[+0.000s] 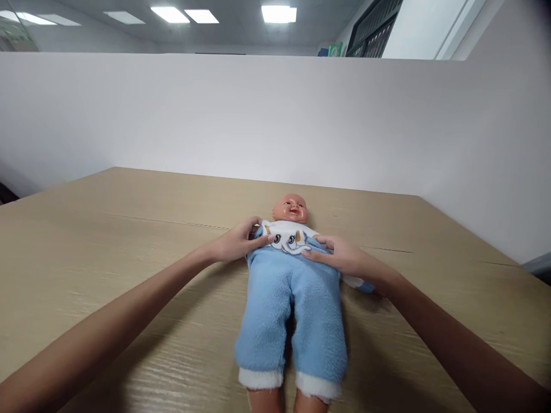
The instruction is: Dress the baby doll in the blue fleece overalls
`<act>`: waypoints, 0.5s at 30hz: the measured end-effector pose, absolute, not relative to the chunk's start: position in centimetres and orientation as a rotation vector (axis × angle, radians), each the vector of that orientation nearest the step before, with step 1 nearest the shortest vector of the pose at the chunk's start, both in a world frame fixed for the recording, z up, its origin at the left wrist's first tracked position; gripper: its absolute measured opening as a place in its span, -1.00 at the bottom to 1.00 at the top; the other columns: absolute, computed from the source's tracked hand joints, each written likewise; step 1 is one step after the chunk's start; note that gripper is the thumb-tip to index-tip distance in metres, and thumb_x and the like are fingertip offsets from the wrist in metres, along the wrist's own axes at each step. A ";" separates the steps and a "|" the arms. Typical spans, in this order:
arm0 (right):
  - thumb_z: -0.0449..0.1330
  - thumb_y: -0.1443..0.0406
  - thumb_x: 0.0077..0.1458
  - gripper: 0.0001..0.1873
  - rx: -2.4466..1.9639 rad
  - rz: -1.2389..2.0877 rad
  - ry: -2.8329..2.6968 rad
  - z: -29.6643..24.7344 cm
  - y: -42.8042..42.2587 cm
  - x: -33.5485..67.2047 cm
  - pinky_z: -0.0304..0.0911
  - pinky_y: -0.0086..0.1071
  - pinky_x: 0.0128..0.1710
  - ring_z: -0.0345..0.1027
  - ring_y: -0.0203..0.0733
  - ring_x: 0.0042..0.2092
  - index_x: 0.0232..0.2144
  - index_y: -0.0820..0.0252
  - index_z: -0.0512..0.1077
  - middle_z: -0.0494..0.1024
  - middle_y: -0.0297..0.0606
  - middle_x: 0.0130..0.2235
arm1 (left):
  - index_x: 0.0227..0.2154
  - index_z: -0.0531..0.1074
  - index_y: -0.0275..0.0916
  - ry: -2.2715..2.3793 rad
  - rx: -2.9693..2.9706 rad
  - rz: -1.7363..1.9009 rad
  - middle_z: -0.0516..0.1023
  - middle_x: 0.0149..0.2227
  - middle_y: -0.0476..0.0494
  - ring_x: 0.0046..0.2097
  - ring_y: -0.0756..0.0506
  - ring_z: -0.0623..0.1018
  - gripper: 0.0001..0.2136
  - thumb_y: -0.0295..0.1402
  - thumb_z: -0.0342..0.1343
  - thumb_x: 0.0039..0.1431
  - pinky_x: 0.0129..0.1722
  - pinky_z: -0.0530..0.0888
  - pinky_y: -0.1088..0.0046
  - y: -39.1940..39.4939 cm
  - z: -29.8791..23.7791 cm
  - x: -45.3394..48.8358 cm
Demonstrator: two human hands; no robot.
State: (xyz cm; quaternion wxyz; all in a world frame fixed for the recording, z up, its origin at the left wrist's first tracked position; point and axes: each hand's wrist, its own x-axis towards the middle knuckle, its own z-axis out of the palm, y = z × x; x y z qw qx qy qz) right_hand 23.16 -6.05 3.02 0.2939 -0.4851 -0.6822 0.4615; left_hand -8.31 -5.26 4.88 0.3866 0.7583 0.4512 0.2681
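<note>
A baby doll (291,208) lies on its back on the table, head toward the wall and legs toward me. It wears fluffy light-blue overalls (271,304) with white cuffs and a white top (284,228) bearing a cartoon animal face. My left hand (236,241) grips the overalls at the chest's left side, thumb across the front and fingers around a blue strap. On the other side my right hand (342,255) pinches the overalls' upper edge beside the other strap, thumb on the front. One sleeve of the doll shows under my right wrist.
The wood-look table (129,229) spreads around the doll, with thin seam lines in its top. A white partition wall (215,115) stands along the far edge and the right side. Dark objects show at the far left and right edges.
</note>
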 end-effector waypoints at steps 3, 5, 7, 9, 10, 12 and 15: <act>0.50 -0.07 0.09 -0.56 -1.395 1.061 -1.925 2.5 -6.9 24.5 0.40 0.03 0.19 0.54 0.34 0.12 -0.08 0.02 0.74 0.76 -0.26 0.01 | -0.27 0.43 -0.22 1.030 1.993 0.568 0.25 -0.37 0.03 -0.32 -0.06 0.26 -0.51 0.19 0.17 0.32 -0.35 0.19 0.39 -5.2 4.6 -8.8; 0.37 -0.12 0.23 -0.56 -1.365 1.071 -2.012 2.4 -7.5 24.7 0.41 0.04 0.16 0.56 0.31 0.06 -0.11 0.04 0.74 0.76 -0.26 -0.03 | -0.30 0.42 -0.22 0.985 2.017 0.504 0.23 -0.38 0.03 -0.34 -0.05 0.24 -0.49 0.21 0.18 0.30 -0.37 0.16 0.38 -5.2 4.7 -9.0; 0.31 -0.14 0.28 -0.53 -1.312 1.134 -2.005 2.1 -7.8 24.6 0.38 0.07 0.20 0.56 0.28 0.06 -0.13 0.06 0.74 0.75 -0.25 -0.04 | -0.34 0.40 -0.20 1.008 2.038 0.479 0.18 -0.40 0.04 -0.36 -0.04 0.21 -0.48 0.23 0.20 0.27 -0.39 0.11 0.37 -5.2 4.8 -8.8; 0.34 -0.14 0.24 -0.52 -1.272 1.263 -1.861 1.4 -8.1 24.5 0.33 0.10 0.28 0.56 0.25 0.08 -0.13 0.09 0.73 0.75 -0.23 -0.04 | -0.41 0.32 -0.18 1.048 2.030 0.490 0.12 -0.42 0.06 -0.39 -0.03 0.17 -0.45 0.25 0.20 0.26 -0.41 0.06 0.36 -5.2 4.8 -8.6; 0.37 -0.14 0.22 -0.52 -1.243 1.356 -1.755 1.0 -8.2 24.5 0.32 0.09 0.29 0.56 0.23 0.08 -0.13 0.10 0.73 0.76 -0.21 -0.05 | -0.44 0.28 -0.18 1.057 2.014 0.502 0.09 -0.44 0.06 -0.40 -0.03 0.15 -0.44 0.25 0.18 0.27 -0.41 0.05 0.36 -5.3 4.7 -8.5; 0.41 -0.11 0.17 -0.54 -1.168 1.540 -1.516 0.1 -8.7 24.4 0.35 0.05 0.28 0.58 0.18 0.06 -0.16 0.12 0.71 0.76 -0.18 -0.07 | -0.48 0.22 -0.17 1.058 1.981 0.532 0.07 -0.45 0.06 -0.40 -0.03 0.14 -0.43 0.25 0.16 0.29 -0.41 0.05 0.36 -5.8 4.3 -8.6; 0.38 -0.04 0.19 -0.62 -1.069 1.659 -1.245 -0.8 -9.8 24.1 0.39 -0.03 0.25 0.58 0.16 0.10 -0.15 0.09 0.67 0.75 -0.16 -0.08 | -0.50 0.28 -0.16 1.099 1.911 0.597 0.17 -0.46 0.02 -0.39 -0.07 0.19 -0.45 0.22 0.16 0.31 -0.39 0.12 0.36 -7.1 3.2 -9.1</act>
